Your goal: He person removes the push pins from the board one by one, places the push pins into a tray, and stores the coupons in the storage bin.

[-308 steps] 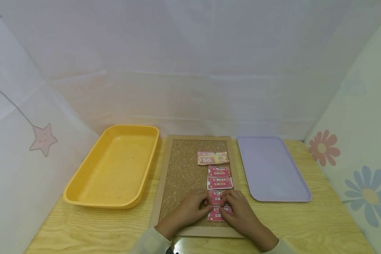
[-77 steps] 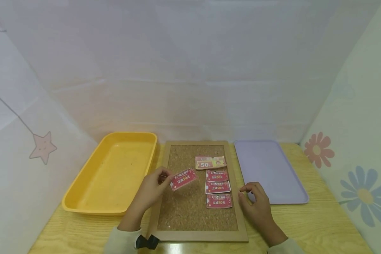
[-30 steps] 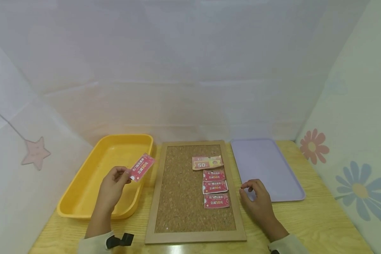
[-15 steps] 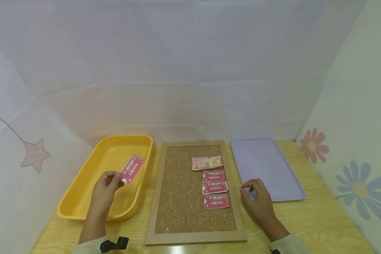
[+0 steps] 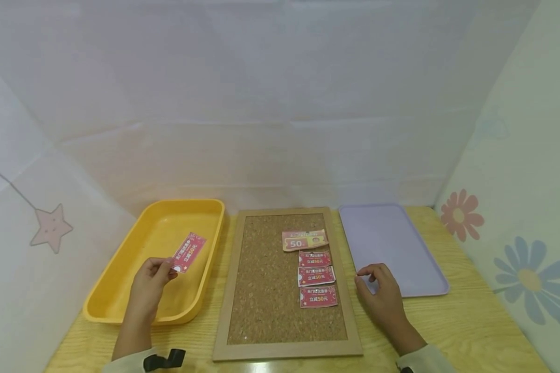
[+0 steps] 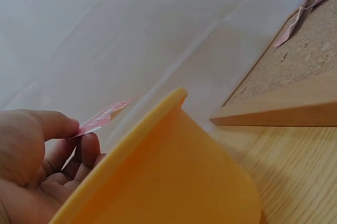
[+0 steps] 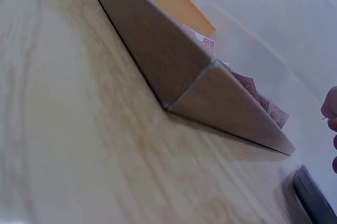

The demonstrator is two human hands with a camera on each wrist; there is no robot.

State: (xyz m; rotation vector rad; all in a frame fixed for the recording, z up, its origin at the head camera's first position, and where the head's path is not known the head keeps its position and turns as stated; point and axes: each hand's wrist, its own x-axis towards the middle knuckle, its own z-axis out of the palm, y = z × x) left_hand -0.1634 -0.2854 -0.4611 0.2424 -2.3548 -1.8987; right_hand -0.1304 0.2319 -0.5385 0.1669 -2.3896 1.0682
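Note:
My left hand [image 5: 148, 286] pinches a pink coupon [image 5: 189, 253] by its lower corner, between thumb and fingers, over the yellow tray [image 5: 144, 311]. In the left wrist view the coupon [image 6: 102, 119] shows nearly edge-on, above the tray's rim [image 6: 142, 134]. My right hand [image 5: 383, 296] is over the near left corner of the lilac tray [image 5: 396, 238], thumb and forefinger together. A thin needle, like a push pin's [image 7: 324, 119], pokes out from its fingertips in the right wrist view; the pin's head is hidden.
Between the trays lies a wood-framed cork board [image 5: 266, 290]. Along its right side hang a larger coupon [image 5: 305, 240] and several small pink coupons [image 5: 318, 297], pinned in a column. White curtain [image 5: 280, 129] stands behind the wooden table [image 5: 452, 331].
The lowest pink coupon has come off the cork board and travelled left over the yellow tray in my left hand, sinking slightly lately. My right hand has withdrawn rightward, then stayed nearly still.

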